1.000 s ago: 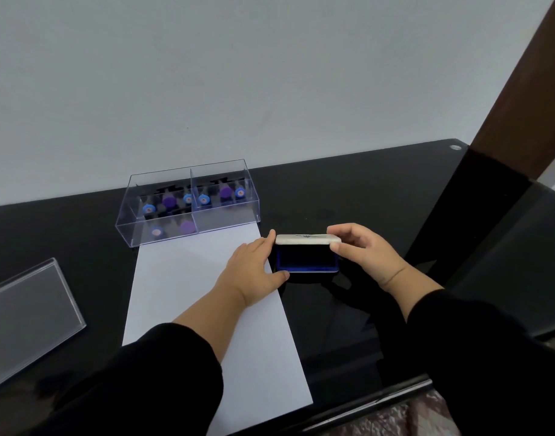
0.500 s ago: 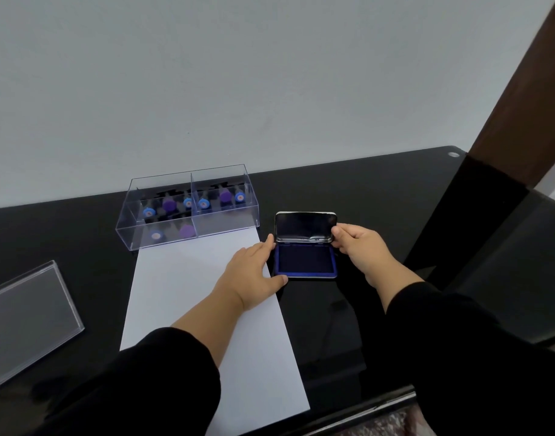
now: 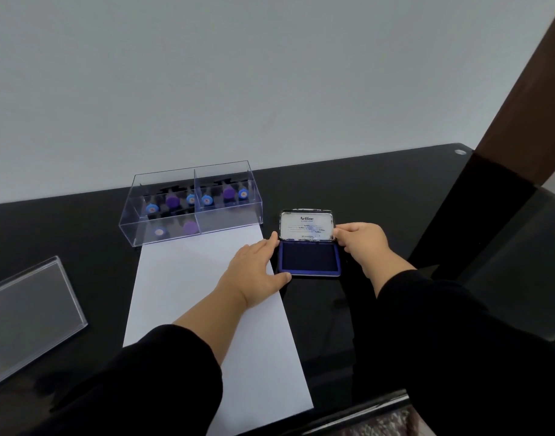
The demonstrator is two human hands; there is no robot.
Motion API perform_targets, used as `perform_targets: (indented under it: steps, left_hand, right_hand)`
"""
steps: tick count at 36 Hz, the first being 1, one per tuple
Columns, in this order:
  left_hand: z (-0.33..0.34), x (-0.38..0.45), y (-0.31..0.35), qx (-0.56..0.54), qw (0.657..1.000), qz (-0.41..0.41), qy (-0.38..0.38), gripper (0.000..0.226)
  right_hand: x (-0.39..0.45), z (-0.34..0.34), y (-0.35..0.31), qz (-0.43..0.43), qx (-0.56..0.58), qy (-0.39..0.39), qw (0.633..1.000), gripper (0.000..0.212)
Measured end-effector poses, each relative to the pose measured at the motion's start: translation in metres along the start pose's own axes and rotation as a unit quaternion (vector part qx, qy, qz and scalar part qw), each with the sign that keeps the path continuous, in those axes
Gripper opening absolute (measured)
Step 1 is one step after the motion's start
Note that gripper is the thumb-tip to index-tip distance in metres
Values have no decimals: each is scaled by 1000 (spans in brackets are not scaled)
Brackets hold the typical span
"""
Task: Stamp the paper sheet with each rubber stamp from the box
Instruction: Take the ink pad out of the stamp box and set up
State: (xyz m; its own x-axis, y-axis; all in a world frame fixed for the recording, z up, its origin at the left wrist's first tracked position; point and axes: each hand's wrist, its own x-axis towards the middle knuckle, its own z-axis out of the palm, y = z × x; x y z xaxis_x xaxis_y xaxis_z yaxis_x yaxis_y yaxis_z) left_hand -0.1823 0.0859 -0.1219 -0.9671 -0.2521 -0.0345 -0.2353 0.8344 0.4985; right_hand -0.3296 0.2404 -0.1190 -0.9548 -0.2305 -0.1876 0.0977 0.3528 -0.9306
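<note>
The left hand (image 3: 258,268) is laid flat, palm down, fingers extended rightward. The right hand (image 3: 363,241) is curled, fingertips pinched. Both forearms are sleeved in black.

The ink pad's raised lid (image 3: 307,227) reads "Artline"; its smaller print is illegible.

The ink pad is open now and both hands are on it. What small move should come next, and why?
Probably let go of the lid and reach the right hand to a rubber stamp in the clear box: the blue pad lies exposed and the paper sheet looks unmarked.
</note>
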Motion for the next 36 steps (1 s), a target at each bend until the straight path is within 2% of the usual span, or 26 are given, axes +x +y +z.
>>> perform_targets:
  steps: [8,22,31,36]
  left_hand:
    - [0,-1,0,-8,1000,-4,1,79]
    - [-1,-2,2,2,1000,-7,-6,79]
    - [-1,-1,1,6,1000,-16,-21,83]
    - [-6,-2,5,-5,998,-20,-54,85]
  right_hand:
    - [5,-1,0,-3,-38,-15,999,6]
    - [5,-2,8,-38,-45,-12,998,19]
    - [-14,0,8,-126,-192,20,973,34]
    - [-20,-2,5,-155,-200,7,967,35]
